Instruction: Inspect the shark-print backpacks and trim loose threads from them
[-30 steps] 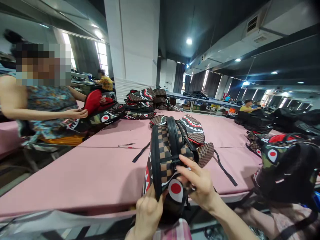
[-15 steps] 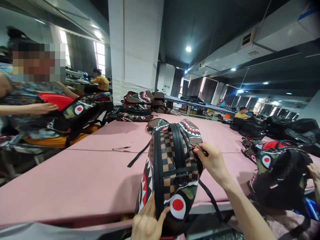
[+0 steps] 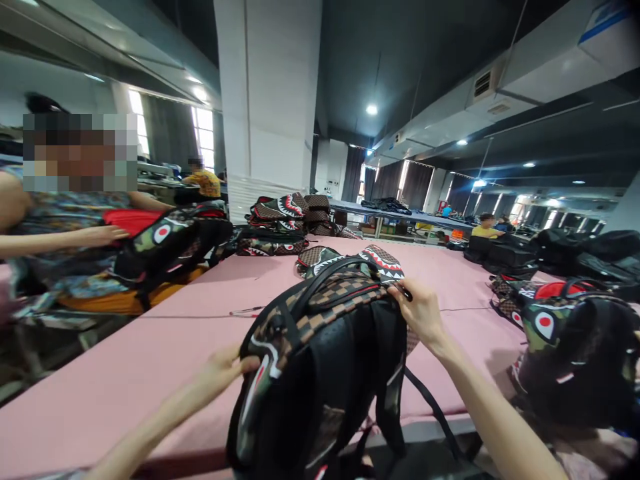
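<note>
A backpack [image 3: 345, 373] with brown checks, camouflage and black straps stands at the pink table's near edge, its black strapped back turned toward me. My left hand [image 3: 231, 367] grips its left side near the white-edged shark print, thumb on the near face and other fingers hidden behind. At the upper right corner, my right hand [image 3: 419, 312] pinches the bag by the end of the red-edged zipper opening; whether a zipper pull is between the fingers I cannot make out. A black carry handle [image 3: 323, 277] arches over the top. One loose strap [image 3: 433, 407] trails to the right.
More shark-print bags [image 3: 280, 210] are stacked at the table's far end, and others lie just behind my backpack. A pen [image 3: 247, 311] rests on the pink tabletop [image 3: 165, 373]. Another camouflage backpack [image 3: 575, 347] stands at right. A co-worker [image 3: 75, 220] handles a backpack at left.
The backpack has turned so its strapped back faces me instead of its checked side. My left hand has moved from the bag's bottom up to its left side; my right hand stays at the zipper end.
</note>
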The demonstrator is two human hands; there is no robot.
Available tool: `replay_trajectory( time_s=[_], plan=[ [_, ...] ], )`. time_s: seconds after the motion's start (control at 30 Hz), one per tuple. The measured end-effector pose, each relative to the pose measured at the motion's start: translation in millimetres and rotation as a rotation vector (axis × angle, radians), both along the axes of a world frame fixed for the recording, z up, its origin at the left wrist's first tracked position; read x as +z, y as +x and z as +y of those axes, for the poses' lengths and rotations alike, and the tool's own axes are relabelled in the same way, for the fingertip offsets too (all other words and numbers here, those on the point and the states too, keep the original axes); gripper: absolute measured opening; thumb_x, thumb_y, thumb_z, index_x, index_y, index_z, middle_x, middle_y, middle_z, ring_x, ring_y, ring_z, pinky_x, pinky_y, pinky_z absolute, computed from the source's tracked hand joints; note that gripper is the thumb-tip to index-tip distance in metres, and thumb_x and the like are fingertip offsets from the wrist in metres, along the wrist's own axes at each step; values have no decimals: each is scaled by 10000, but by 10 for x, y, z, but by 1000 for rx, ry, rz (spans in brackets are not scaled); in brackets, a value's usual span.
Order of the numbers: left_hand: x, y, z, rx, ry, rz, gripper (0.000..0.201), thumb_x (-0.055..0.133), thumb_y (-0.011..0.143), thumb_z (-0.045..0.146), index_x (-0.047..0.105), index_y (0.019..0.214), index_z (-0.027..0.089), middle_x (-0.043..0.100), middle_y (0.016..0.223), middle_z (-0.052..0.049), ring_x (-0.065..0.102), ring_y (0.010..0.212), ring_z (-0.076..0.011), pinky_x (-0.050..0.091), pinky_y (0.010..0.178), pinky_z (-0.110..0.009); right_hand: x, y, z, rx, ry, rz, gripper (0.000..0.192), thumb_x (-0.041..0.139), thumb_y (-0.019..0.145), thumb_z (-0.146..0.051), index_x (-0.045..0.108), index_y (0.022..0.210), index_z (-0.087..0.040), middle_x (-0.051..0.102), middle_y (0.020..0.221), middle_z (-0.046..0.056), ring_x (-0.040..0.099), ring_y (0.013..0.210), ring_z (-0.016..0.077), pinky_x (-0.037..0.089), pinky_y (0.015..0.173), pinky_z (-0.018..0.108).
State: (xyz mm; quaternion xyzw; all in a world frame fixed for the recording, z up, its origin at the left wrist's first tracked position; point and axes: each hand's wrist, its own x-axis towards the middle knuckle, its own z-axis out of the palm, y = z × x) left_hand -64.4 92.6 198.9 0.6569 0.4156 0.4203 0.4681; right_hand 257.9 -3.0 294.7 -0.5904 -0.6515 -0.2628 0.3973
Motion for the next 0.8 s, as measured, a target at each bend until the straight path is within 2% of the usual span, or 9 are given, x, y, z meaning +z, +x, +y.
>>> replay_trajectory(
  time_s=[0.07,0.17,0.2,0.23,0.3,0.43,0.6,0.7,0.8],
  plan=[
    [306,-67,-8,77,200,130,172,622,644,328,687,749,208,713,833,-6,622,875,-252,484,817,-352,-40,-82,-85,79,18,28,179,511,861,-297,588,745,-184,616,695,25,558,632,144,370,570,242],
    [712,118,-399,399,668,165,283,470,811,334,614,1039,246,659,1074,-27,580,1009,-242,443,892,-347,-58,-184,-147,150,32,71,164,504,860,-272,570,737,-186,613,719,31,563,650,145,392,587,244],
    [812,252,-560,404,903,217,290,455,834,289,583,1094,266,649,1089,-17,569,1020,-227,427,903,-332,-55,-206,-153,169,29,92,163,505,859,-271,562,732,-187,606,713,28,562,647,144,395,583,242],
    [890,407,-702,277,1183,305,300,502,818,284,579,1108,275,656,1072,-16,567,1017,-228,416,909,-342,-50,-220,-155,187,27,115,164,507,858,-272,553,724,-188,598,701,24,559,640,141,396,576,238],
    [980,736,-886,234,1437,525,350,541,812,302,569,1154,228,656,1066,-50,564,978,-254,429,830,-372,-35,-220,-163,219,21,137,165,509,856,-273,544,717,-191,589,687,16,555,630,136,398,570,232],
    [928,1173,-918,374,1531,788,394,574,804,313,591,1126,86,645,1045,-136,561,907,-295,407,727,-397,-16,-145,-216,156,-5,52,189,506,854,-270,526,681,-197,588,672,15,552,606,136,377,548,233],
    [712,1170,-928,355,1734,690,351,533,833,299,616,1070,53,661,964,-141,565,883,-268,370,819,-400,11,-186,-182,-112,-112,-72,93,547,788,-211,518,699,-208,618,676,22,558,571,154,303,499,247],
    [684,1122,-948,362,1727,687,356,526,832,320,622,1038,46,657,964,-155,567,901,-275,384,825,-390,89,-277,-77,-82,-189,-34,176,541,735,-119,543,885,-211,639,712,18,575,591,166,312,518,243],
    [715,1111,-936,370,1639,721,357,487,849,339,625,1010,51,656,939,-155,582,867,-264,421,786,-374,192,-266,14,88,-293,78,309,558,746,-153,543,1048,-218,643,727,4,584,623,167,354,560,240]
  ],
)
